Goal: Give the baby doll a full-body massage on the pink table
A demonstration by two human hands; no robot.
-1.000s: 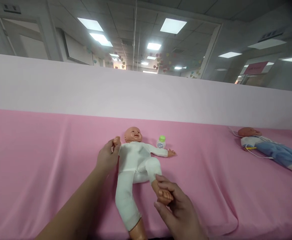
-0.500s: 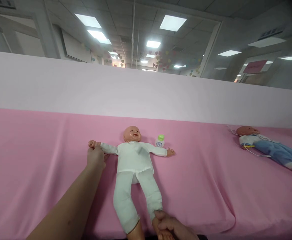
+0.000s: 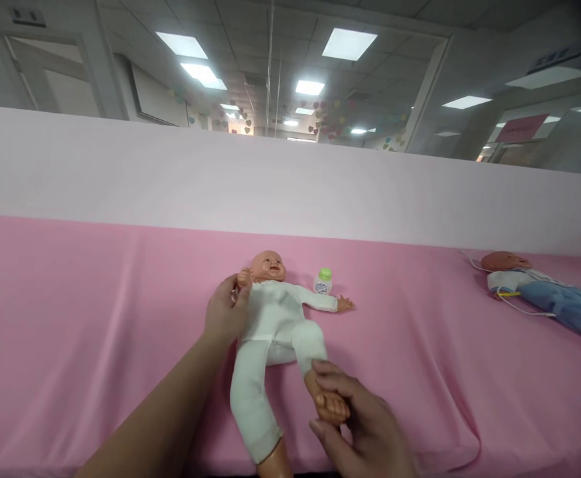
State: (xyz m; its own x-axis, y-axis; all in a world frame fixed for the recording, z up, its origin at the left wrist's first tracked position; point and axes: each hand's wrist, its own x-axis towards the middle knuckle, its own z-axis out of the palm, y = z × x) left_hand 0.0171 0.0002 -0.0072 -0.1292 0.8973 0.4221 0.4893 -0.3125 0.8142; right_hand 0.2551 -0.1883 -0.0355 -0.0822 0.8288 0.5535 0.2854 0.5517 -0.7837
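A baby doll (image 3: 275, 312) in white clothes lies on its back on the pink cloth (image 3: 135, 345), head toward the wall. My left hand (image 3: 227, 309) is closed round the doll's arm on the left side, which is folded up so that its fist sits beside the head. Lower down, my right hand (image 3: 364, 418) grips the doll's foot (image 3: 332, 406) on the right side, and that leg is bent at the knee. The doll's other arm stretches out to the right, near a small clear bottle with a green cap (image 3: 323, 282). Its other leg lies extended toward me.
Far to the right lies a second doll (image 3: 559, 299) in blue and white, with a thin white tube beside it. Behind the cloth rises a low white wall (image 3: 290, 186) with glass above. The cloth's front edge runs along the bottom.
My left hand has brought the doll's arm inward from outstretched to beside the head. My right hand has pushed the foot up toward the body, bending the knee.
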